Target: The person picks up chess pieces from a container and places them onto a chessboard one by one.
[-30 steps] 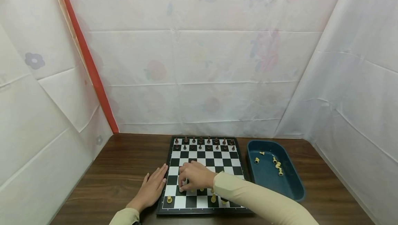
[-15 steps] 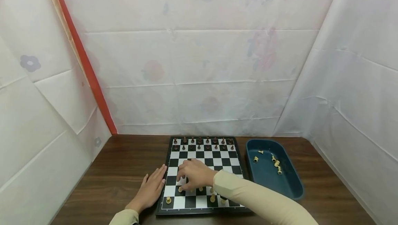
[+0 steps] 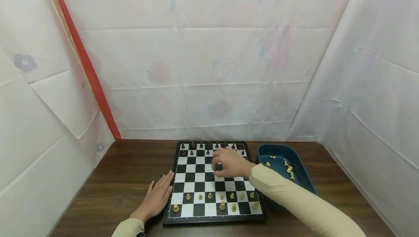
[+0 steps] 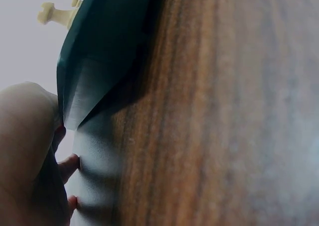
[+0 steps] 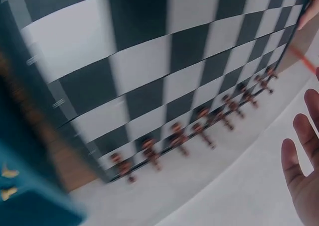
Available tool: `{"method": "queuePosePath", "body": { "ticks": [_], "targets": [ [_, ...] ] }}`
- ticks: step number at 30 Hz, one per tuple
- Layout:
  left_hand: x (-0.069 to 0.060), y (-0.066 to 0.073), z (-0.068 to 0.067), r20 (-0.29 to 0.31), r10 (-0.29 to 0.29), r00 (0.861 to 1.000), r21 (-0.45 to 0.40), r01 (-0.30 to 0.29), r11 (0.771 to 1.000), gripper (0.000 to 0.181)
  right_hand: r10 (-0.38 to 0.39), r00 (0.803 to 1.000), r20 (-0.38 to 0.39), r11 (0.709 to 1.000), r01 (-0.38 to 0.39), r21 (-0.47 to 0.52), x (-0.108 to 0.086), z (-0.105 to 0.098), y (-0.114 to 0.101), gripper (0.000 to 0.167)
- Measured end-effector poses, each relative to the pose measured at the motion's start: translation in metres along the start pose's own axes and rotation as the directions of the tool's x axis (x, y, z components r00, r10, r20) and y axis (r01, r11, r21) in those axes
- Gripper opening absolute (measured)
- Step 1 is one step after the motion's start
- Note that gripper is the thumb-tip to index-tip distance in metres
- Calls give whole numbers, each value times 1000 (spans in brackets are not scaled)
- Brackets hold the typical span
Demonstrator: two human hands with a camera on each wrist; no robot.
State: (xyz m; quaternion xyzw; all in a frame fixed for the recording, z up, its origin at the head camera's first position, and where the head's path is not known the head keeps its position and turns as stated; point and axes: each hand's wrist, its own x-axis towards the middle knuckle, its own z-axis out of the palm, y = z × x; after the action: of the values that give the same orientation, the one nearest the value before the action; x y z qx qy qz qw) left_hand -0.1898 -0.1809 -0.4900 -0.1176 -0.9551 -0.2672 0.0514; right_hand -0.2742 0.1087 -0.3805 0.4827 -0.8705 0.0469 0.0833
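Observation:
My left hand [image 3: 157,197] lies beside the chessboard [image 3: 212,220], its straight fingers touching the board's left edge. Over the middle of the board hovers my right hand [image 3: 231,163], fingers loosely bent; in the right wrist view the palm and fingers [image 5: 290,159] show nothing held. Pale yellow pawns [image 3: 210,195] stand along the second row from the front. Behind them, nearest me, are a rook [image 3: 176,208] in the left corner, a taller piece [image 3: 222,205], and others to its right. Dark brown chess pieces [image 3: 208,145] fill the far two rows, partly hidden by my right hand.
A blue-green tray [image 3: 302,168] stands right of the board, with several yellow pieces [image 3: 289,169] lying in it. My right sleeve [image 3: 294,197] covers its near part. The wooden table [image 3: 108,189] meets white hanging sheets at the back and sides.
My right hand let go of a yellow pawn on the second row's left side, then rose and moved right and away over the board. The left hand stayed at the edge.

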Motion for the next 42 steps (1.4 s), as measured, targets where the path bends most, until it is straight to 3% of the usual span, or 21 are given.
{"method": "queuePosePath", "body": {
  "ticks": [9, 18, 27, 42],
  "targets": [
    [0, -1, 1, 19, -9, 1000, 3, 9, 1000, 49, 110, 994, -3, 992, -110, -56, -43, -13, 31, 6],
    [-3, -1, -1, 9, 1, 1000, 5, -1, 1000, 48, 195, 981, -15, 975, -195, -106, -73, -25, 63, 10],
    [-3, -1, -1, 18, -12, 1000, 2, 12, 1000, 48, 196, 979, -58, 971, -202, -125, -99, -23, 95, 15],
    [-3, 0, -2, 16, -20, 1000, -13, 21, 1000, 48, 307, 951, -22, 936, -306, -175, -131, -14, 141, 15]
  ]
}}
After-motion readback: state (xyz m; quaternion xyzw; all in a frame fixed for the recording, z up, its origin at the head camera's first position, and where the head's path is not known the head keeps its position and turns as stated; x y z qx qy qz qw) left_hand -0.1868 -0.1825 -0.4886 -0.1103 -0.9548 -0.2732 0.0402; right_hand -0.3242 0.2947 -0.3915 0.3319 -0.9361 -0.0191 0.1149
